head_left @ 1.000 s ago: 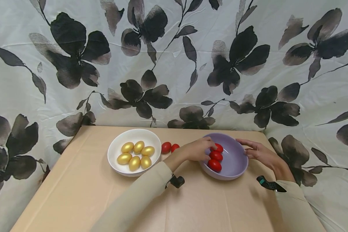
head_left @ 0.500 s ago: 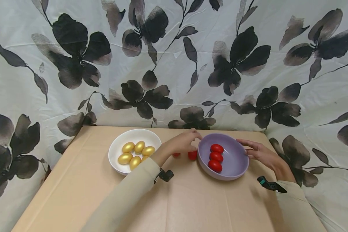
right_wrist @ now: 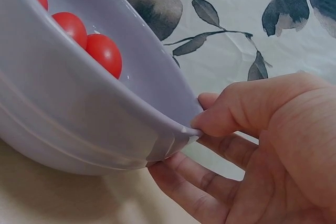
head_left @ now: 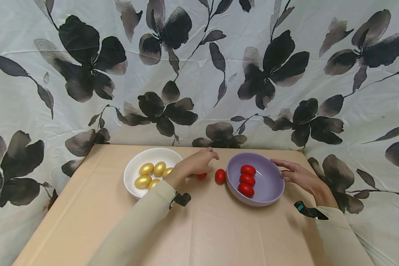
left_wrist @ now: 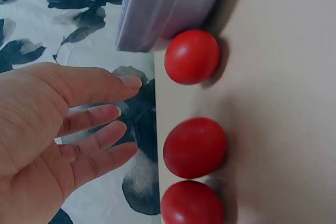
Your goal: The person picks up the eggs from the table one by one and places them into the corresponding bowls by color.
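Observation:
In the head view my left hand [head_left: 199, 162] hovers over the table between two bowls, fingers apart and holding nothing. The left wrist view shows three shiny red eggs [left_wrist: 195, 148] on the table beyond its fingertips, the farthest right against the purple bowl [left_wrist: 163, 9]. The hand partly hides the others in the head view. My right hand [right_wrist: 262, 135] holds the purple bowl's right rim, thumb on top and fingers under the outside. Inside that bowl, three red eggs [head_left: 247, 180] lie in a row.
A white bowl [head_left: 129, 184] with several gold eggs [head_left: 143, 181] stands on the left, partly covered by my left forearm. The wooden-toned table [head_left: 219, 232] ends at a floral cloth [head_left: 212, 85] hanging behind.
My left hand has left the eggs inside the purple bowl and moved left, away from it. The red egg beside the bowl now shows fully. The right hand stays on the rim.

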A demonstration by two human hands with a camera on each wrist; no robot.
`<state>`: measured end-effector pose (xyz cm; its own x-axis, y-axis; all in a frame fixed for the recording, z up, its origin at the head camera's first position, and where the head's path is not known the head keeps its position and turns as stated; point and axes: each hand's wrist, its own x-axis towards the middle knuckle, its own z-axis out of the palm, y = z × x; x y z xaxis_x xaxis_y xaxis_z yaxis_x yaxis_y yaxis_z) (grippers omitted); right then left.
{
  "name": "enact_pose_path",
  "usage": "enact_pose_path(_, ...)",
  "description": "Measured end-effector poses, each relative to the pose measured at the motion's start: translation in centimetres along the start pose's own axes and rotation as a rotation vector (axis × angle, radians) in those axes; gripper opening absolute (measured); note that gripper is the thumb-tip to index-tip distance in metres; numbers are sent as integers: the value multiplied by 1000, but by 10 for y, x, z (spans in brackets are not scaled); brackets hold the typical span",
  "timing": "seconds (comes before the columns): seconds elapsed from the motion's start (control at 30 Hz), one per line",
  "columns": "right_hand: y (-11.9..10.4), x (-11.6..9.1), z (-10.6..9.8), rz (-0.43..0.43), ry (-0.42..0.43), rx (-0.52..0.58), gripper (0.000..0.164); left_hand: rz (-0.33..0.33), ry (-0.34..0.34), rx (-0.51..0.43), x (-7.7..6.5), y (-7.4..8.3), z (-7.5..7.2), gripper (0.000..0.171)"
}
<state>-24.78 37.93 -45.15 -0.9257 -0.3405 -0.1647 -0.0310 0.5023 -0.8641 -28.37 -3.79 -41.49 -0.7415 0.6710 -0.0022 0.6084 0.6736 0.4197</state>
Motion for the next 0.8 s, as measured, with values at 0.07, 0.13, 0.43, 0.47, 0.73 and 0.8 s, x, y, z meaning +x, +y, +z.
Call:
enact_pose_path(0.07,0,0,0,-2,-4,4,59,-1,-6,19,-1,-2,0,43)
enact_pose_path(0.13,0,0,0,-1,-7,7,60,-25,-17,22,-2,-5,0,44)
enact_pose_path(0.43,1,-1,-2,-15,-5,-15,59,-78,-66,90,-2,-14,5,46)
enact_pose_path(0.47,1,-1,-2,-16,-5,-14,59,-89,-70,92,-2,-15,5,46)
enact_pose_path(0.73,2,-2,-2,-24,-11,-7,59,-165,-113,135,-2,-14,9,45)
enact_pose_path(0.8,2,-2,-2,-24,-15,-4,59,-179,-125,147,-2,-13,10,45)
